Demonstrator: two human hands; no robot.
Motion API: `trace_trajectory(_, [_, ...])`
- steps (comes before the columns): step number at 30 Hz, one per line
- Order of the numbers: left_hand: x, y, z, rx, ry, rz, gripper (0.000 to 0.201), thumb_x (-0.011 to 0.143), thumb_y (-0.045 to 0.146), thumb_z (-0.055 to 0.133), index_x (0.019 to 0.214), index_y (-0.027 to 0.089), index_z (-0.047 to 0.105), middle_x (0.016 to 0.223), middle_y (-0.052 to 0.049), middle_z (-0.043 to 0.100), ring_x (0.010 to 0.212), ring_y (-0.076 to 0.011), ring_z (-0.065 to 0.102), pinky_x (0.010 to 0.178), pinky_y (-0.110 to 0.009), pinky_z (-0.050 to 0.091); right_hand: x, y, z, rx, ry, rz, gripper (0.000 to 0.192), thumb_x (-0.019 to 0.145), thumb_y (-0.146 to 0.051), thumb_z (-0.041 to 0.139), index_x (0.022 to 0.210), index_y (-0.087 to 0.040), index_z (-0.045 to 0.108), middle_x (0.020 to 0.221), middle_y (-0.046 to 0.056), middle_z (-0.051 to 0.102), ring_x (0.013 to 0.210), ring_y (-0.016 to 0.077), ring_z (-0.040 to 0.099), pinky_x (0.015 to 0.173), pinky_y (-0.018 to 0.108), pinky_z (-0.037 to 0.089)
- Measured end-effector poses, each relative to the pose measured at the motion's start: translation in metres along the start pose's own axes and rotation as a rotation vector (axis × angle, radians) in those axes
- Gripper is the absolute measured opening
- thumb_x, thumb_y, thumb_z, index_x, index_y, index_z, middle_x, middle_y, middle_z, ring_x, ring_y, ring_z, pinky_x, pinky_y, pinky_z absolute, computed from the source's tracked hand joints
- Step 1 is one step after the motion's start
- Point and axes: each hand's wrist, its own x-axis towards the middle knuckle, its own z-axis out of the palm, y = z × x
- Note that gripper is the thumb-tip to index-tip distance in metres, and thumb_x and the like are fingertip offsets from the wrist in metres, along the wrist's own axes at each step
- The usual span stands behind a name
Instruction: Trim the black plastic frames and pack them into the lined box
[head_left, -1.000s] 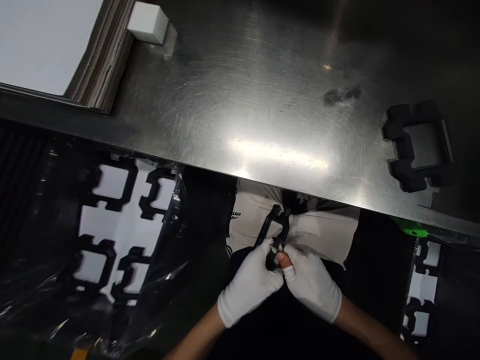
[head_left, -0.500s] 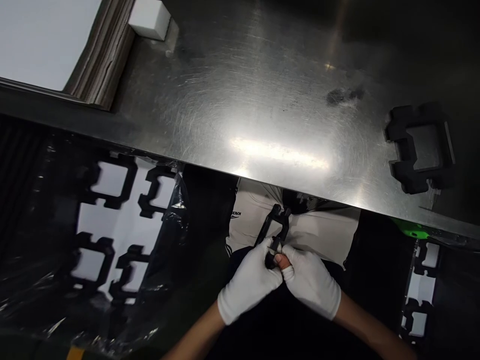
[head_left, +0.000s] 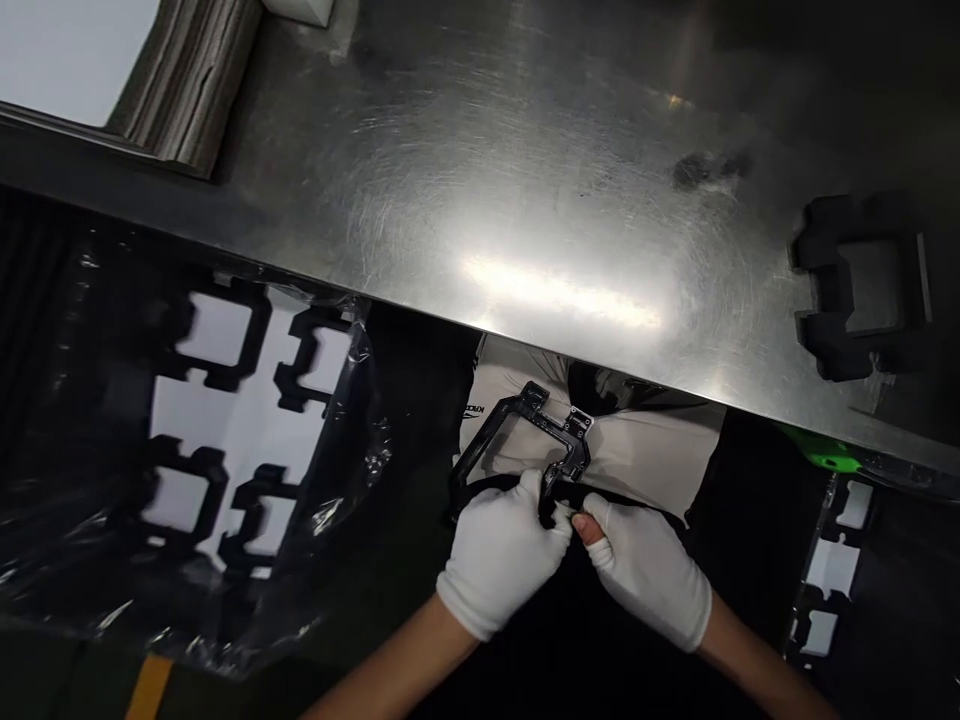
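Observation:
Low over my lap, my left hand [head_left: 504,548] in a white glove is closed on a black bracket-like frame [head_left: 486,437] with an open middle. The frame is tilted, and its far edge shows screw-like spots and shiny faces. Close beside its near end, my right hand [head_left: 646,562] is pinched shut, gloved except for the bare thumb tip. Whatever lies between those fingers is too small and hidden to name. Part of the frame is covered by my left fingers.
A scratched metal table [head_left: 420,200] spans ahead. On it lie another black frame [head_left: 825,290] at right and a stack of sheets [head_left: 184,90] at upper left, beside a white block [head_left: 304,8]. Bagged frames [head_left: 259,335] are at left; more frames [head_left: 825,605] at right.
The black frame has turned from nearly edge-on to showing its broad face and open middle. My right hand has shifted slightly right, away from my left. The view has shifted a little.

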Motion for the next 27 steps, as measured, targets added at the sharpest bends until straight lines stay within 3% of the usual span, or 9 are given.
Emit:
trace_trajectory(6, [-0.006, 0.001, 0.007, 0.127, 0.251, 0.139, 0.020, 0.097, 0.029, 0.074, 0.107, 0.016, 0.084, 0.067, -0.007, 0.079, 0.061, -0.0343, 0.079, 0.065, -0.044, 0.060, 0.006, -0.009, 0.003, -0.162, -0.014, 0.021, 0.049, 0.128, -0.050, 0.037, 0.109, -0.024, 0.075, 0.088, 0.007, 0.083, 0.074, 0.0262, 0.079, 0.066, 0.037, 0.042])
trace_trajectory(10, [-0.006, 0.001, 0.007, 0.148, 0.314, 0.177, 0.021, 0.095, 0.029, 0.074, 0.106, 0.014, 0.084, 0.067, -0.006, 0.078, 0.057, -0.0321, 0.076, 0.063, -0.043, 0.059, 0.008, -0.010, 0.004, -0.189, -0.009, 0.017, 0.051, 0.128, -0.052, 0.038, 0.109, -0.025, 0.077, 0.090, 0.008, 0.085, 0.074, 0.0261, 0.079, 0.064, 0.036, 0.041])
trace_trajectory(14, [-0.005, 0.001, 0.007, 0.118, 0.257, 0.144, 0.015, 0.098, 0.029, 0.072, 0.101, 0.018, 0.083, 0.068, -0.007, 0.078, 0.061, -0.0330, 0.077, 0.066, -0.043, 0.059, 0.008, -0.012, 0.004, -0.185, -0.008, 0.041, 0.049, 0.127, -0.049, 0.041, 0.112, -0.024, 0.079, 0.091, 0.009, 0.086, 0.075, 0.0271, 0.081, 0.065, 0.037, 0.041])
trace_trajectory(20, [-0.003, 0.000, 0.005, 0.116, 0.076, 0.071, 0.022, 0.104, 0.036, 0.071, 0.093, 0.020, 0.082, 0.074, -0.012, 0.082, 0.068, -0.0369, 0.081, 0.072, -0.046, 0.060, 0.008, -0.021, 0.003, -0.102, -0.037, 0.130, 0.044, 0.127, -0.045, 0.043, 0.115, -0.024, 0.080, 0.093, 0.009, 0.087, 0.081, 0.0293, 0.084, 0.069, 0.036, 0.046])
trace_trajectory(27, [-0.002, 0.004, 0.007, 0.149, 0.054, 0.018, 0.035, 0.109, 0.045, 0.066, 0.099, 0.018, 0.085, 0.072, -0.014, 0.082, 0.071, -0.0399, 0.084, 0.069, -0.046, 0.062, 0.008, -0.014, 0.008, 0.006, 0.044, 0.130, 0.044, 0.124, -0.053, 0.039, 0.108, -0.030, 0.072, 0.096, 0.009, 0.086, 0.082, 0.0325, 0.083, 0.072, 0.041, 0.060])
